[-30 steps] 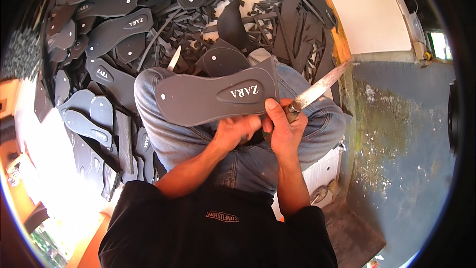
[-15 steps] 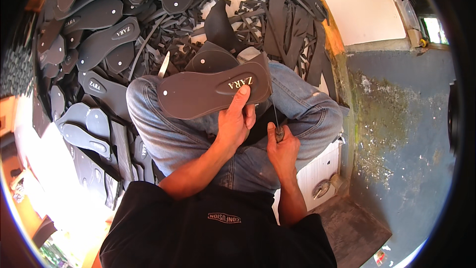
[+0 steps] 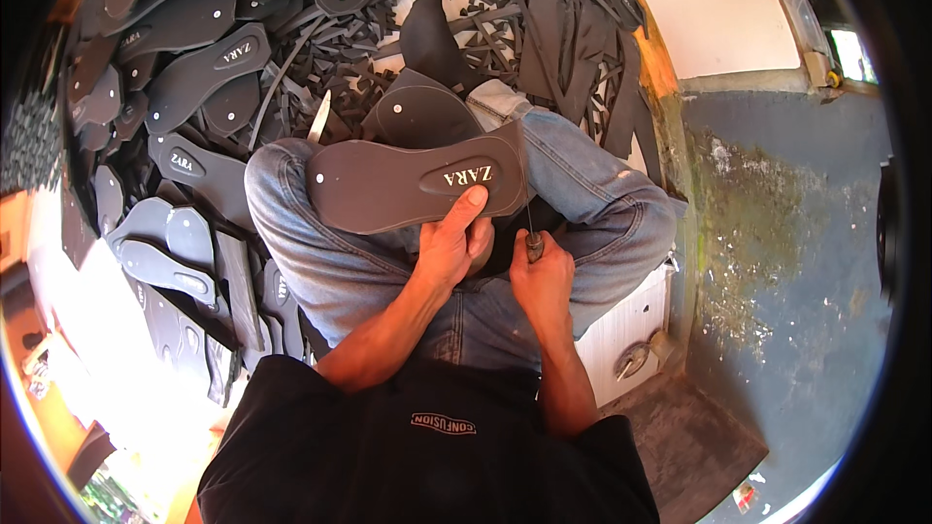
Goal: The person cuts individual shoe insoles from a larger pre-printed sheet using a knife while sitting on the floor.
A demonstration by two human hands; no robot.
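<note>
The left hand [image 3: 451, 243] pinches a flat, dark-grey, foot-shaped sole [image 3: 383, 184] — thumb on its top face, other fingers partly hidden beneath — and most of it extends leftward from that grip. The right hand [image 3: 542, 274] is curled round a dark-handled metal knife [image 3: 534, 248], its thin blade rising beyond those fingers beside the sole's right end. Farther past the fingers lie narrow, dark-grey offcuts [image 3: 497, 50].

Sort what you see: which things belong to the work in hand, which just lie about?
In use: dark grey insole, in the left hand; knife, in the right hand.
Lying about: other insoles; dark offcuts; pale pointed blade.
</note>
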